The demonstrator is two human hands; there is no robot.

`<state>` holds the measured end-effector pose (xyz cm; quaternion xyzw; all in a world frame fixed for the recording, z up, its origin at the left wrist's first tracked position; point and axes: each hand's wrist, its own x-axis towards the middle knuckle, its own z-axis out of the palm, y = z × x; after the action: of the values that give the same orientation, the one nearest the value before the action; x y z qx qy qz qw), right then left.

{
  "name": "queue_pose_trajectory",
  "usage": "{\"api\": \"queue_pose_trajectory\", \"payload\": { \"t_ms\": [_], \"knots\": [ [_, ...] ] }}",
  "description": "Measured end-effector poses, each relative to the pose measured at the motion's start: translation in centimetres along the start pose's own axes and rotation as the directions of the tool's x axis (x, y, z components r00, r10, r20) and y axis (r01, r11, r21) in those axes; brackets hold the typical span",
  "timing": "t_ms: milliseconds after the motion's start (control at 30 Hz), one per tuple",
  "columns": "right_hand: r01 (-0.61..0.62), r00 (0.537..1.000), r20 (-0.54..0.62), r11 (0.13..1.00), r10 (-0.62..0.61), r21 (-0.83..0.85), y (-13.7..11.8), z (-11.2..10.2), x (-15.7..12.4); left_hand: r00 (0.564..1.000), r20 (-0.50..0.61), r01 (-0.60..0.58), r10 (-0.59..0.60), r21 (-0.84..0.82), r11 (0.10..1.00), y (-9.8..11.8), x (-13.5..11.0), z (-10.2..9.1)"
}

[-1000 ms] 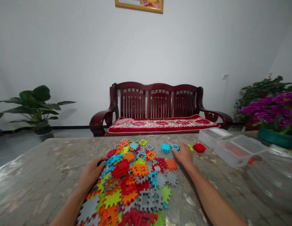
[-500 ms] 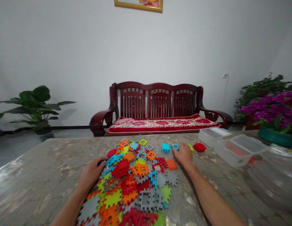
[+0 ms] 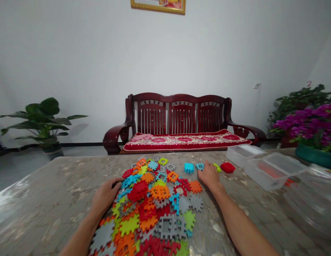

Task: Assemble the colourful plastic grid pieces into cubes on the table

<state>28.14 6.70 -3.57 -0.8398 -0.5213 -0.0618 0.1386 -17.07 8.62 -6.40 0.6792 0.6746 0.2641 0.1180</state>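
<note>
Patterned tabletop [image 3: 53, 199] fills the lower frame; dark-red wooden bench [image 3: 178, 98] behind it, centre. Pile of toothed plastic pieces [image 3: 160, 192], mixed colours, lies lower centre. Left hand [image 3: 105, 193] sits at the pile's left edge; finger spread cannot be told. Right hand [image 3: 210, 175], right of centre, is at a blue lattice piece [image 3: 199, 166]; whether its fingers grip is unclear. Blue stack [image 3: 189, 168] lies just left of that piece; red cluster [image 3: 227, 167] right of the hand. Clear box [image 3: 257, 177] at right.

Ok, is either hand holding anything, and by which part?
Can't tell: the right hand is at the blue lattice piece's near right side, grip unclear; the left hand shows nothing held.
</note>
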Motion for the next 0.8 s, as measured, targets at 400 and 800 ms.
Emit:
{"api": "queue_pose_trajectory", "payload": {
  "t_ms": [400,800],
  "knots": [
    [0.284,0.958,-0.118,0.929,-0.263,0.237,-2.6,-1.6,-1.1,1.000,0.007,-0.008,0.008,0.009,1.000,0.9,-0.4,-0.3],
    [0.481,0.813,0.093,0.752,-0.575,0.450,-17.6,0.4,-1.8,0.993,0.026,-0.110,0.113,-0.085,0.990,1.3,-0.7,-0.4]
  ]
}}
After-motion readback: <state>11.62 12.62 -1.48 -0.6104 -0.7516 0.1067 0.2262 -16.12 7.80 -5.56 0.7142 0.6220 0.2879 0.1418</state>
